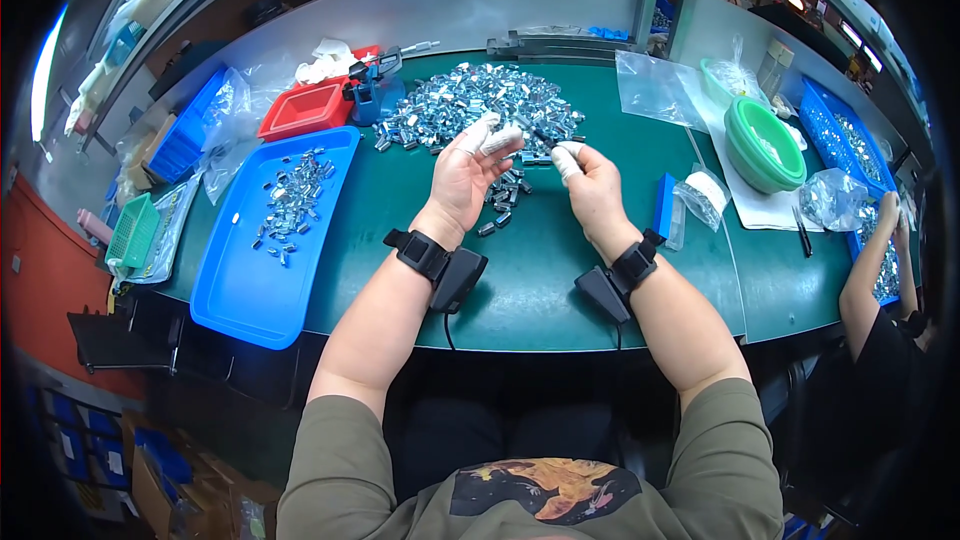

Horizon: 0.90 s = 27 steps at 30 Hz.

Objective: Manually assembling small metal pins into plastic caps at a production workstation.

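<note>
A shallow blue rectangular plastic tray [245, 290] on the left holds loose small metal pieces [297, 192]; another blue plastic tray [820, 112] at the far right contains similar pieces. Nested round green plastic bowls [748, 155] stand nearer the right. Shiny silvery, blocky metal parts [470, 100] lie heaped just beyond the hands. The left hand [460, 185] is half-curled, the right hand's [598, 190] thumb and forefinger drawn close; whether either grips a piece cannot be told.
</note>
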Tool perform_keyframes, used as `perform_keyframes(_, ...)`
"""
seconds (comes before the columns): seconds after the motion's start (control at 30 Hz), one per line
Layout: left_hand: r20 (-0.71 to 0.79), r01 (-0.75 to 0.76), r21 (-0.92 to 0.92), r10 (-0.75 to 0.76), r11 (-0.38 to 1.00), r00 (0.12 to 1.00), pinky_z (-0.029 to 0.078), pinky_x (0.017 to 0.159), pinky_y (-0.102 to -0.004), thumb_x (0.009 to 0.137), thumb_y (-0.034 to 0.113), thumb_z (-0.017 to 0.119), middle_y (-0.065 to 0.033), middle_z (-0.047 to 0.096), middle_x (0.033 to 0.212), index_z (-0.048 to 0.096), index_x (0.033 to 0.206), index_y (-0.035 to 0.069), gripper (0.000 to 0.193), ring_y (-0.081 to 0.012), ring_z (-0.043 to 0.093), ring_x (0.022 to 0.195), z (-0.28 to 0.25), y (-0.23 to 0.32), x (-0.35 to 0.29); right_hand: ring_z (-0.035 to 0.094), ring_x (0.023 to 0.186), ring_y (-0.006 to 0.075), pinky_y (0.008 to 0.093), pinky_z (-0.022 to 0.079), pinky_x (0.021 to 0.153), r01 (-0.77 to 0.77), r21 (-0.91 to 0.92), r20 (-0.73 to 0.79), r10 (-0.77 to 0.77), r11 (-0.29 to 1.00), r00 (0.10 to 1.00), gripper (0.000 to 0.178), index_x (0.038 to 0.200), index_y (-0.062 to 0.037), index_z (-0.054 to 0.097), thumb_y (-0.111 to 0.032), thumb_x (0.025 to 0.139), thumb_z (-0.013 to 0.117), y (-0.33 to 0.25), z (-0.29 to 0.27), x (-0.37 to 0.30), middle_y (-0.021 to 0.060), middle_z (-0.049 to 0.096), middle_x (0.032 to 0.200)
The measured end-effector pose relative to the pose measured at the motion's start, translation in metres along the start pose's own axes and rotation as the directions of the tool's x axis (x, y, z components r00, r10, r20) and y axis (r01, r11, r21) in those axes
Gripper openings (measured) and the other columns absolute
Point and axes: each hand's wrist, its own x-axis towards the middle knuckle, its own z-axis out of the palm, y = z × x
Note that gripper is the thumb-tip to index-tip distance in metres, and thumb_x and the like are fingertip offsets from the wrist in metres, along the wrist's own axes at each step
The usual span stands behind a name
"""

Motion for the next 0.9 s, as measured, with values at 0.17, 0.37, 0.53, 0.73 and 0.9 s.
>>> perform_keyframes(0.17, -0.086, -0.007, 0.006, 0.007, 1.000, 0.996, 0.044, 0.078, -0.0293, 0.088, 0.026, 0.043, -0.0099, 0.055, 0.109, 0.047, 0.114, 0.007, 0.032, -0.0223, 0.054, 0.100, -0.002, -0.004, 0.002, 0.038, 0.061, 0.0023, 0.0183, 0.031, 0.053, 0.008, -0.012, 0.027, -0.008, 1.000, 1.000, 0.017, 0.095, -0.0010, 0.060, -0.013, 0.082, 0.057, 0.002, 0.003, -0.002, -0.0060, 0.051, 0.072)
perform_keyframes(0.37, -0.025, 0.023, 0.008, -0.023, 1.000, 0.999, 0.044, 0.078, -0.0290, 0.089, 0.026, 0.043, -0.0102, 0.055, 0.109, 0.046, 0.114, 0.006, 0.033, -0.0229, 0.055, 0.099, -0.001, -0.001, 0.000, 0.038, 0.060, 0.0020, 0.0179, 0.031, 0.052, 0.008, 0.012, -0.016, -0.008, 1.000, 1.000, 0.017, 0.095, -0.0012, 0.060, -0.013, 0.082, 0.057, -0.003, 0.003, -0.002, -0.0063, 0.050, 0.071)
perform_keyframes(0.53, -0.021, 0.002, -0.002, -0.002, 1.000, 1.000, 0.045, 0.078, -0.0299, 0.089, 0.027, 0.043, -0.0107, 0.054, 0.111, 0.045, 0.116, 0.006, 0.035, -0.0234, 0.055, 0.099, -0.002, -0.003, 0.001, 0.038, 0.060, 0.0018, 0.0177, 0.030, 0.051, -0.013, -0.007, -0.015, 0.013, 1.000, 1.000, 0.017, 0.095, -0.0014, 0.060, -0.013, 0.083, 0.057, -0.001, 0.003, -0.003, -0.0068, 0.049, 0.070)
perform_keyframes(0.73, 0.076, 0.047, -0.060, -0.042, 0.997, 0.996, 0.046, 0.076, -0.0295, 0.089, 0.024, 0.044, -0.0108, 0.054, 0.111, 0.043, 0.119, 0.006, 0.035, -0.0232, 0.055, 0.099, -0.004, -0.004, 0.003, 0.037, 0.059, 0.0016, 0.0174, 0.030, 0.051, 0.012, -0.070, -0.023, -0.014, 0.997, 1.000, 0.017, 0.094, -0.0015, 0.059, -0.013, 0.083, 0.057, 0.000, 0.001, 0.000, -0.0072, 0.048, 0.069)
perform_keyframes(0.9, 0.008, -0.019, 0.114, 0.018, 0.993, 1.000, 0.046, 0.071, -0.0250, 0.086, 0.018, 0.050, -0.0073, 0.057, 0.104, 0.048, 0.114, 0.005, 0.031, -0.0169, 0.056, 0.092, 0.000, -0.007, 0.003, 0.037, 0.058, 0.0017, 0.0174, 0.029, 0.050, 0.014, -0.066, 0.091, -0.008, 0.998, 0.996, 0.016, 0.093, -0.0023, 0.059, -0.014, 0.083, 0.057, 0.001, 0.003, -0.004, -0.0065, 0.049, 0.068)
